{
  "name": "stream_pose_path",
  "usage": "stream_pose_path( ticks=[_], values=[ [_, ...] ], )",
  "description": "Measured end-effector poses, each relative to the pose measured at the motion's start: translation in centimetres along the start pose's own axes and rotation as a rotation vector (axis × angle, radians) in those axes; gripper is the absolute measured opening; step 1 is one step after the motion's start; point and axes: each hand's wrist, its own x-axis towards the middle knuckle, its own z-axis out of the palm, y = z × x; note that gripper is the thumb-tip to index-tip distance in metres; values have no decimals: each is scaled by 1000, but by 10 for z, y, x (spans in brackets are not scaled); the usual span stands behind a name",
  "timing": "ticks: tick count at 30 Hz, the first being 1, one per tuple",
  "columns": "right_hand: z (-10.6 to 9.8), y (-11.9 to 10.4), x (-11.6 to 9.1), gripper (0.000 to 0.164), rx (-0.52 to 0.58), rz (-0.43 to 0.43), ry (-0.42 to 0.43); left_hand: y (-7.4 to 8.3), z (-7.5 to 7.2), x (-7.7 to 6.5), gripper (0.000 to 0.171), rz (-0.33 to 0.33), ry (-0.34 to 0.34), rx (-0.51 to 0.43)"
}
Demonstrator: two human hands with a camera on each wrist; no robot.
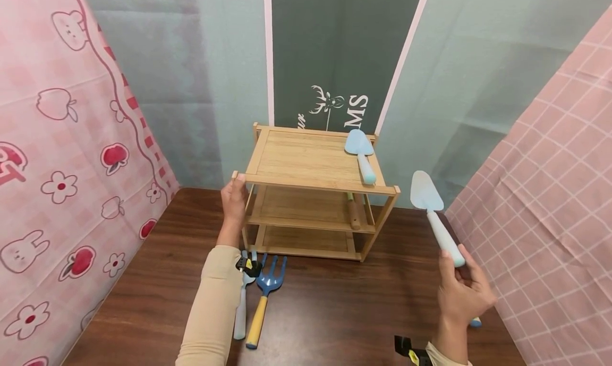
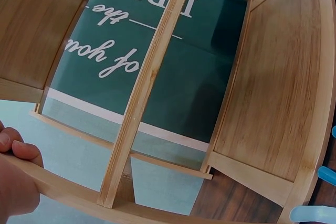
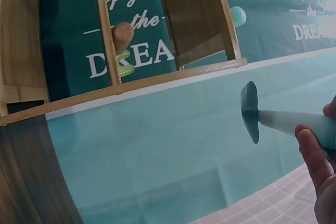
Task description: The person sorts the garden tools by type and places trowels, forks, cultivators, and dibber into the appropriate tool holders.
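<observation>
My left hand (image 1: 234,198) grips the front left upright of a three-tier bamboo shelf (image 1: 306,183), near the top; in the left wrist view its fingers (image 2: 26,152) curl over the wood. To the right of the shelf, my right hand (image 1: 464,289) holds a small trowel (image 1: 442,236) by the end of its pale handle, blade pointing up and away. In the right wrist view that trowel's blade (image 3: 250,112) shows nearly edge-on. A similar light blue trowel (image 1: 362,153) lies on the right side of the top tier, its handle toward me.
A wooden-handled tool (image 1: 354,214) lies on the middle tier at right. On the brown table (image 1: 344,307), a blue fork (image 1: 264,302) with a yellow handle lies beside a pale blue tool (image 1: 241,307), partly under my left wrist. A yellow-and-blue handle end (image 1: 475,322) shows behind my right hand.
</observation>
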Motion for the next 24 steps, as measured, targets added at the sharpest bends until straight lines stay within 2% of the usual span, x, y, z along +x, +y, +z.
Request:
stream_pose_path(
  ticks=[11,18,24],
  values=[
    [18,-8,7,25,-90,-76,-81,-2,1,0,41,9,5,0],
    [32,-11,10,25,-70,-38,-104,-2,1,0,41,18,11,0],
    [47,-16,7,25,-64,-48,-141,-3,1,1,41,26,-5,-23]
  ],
)
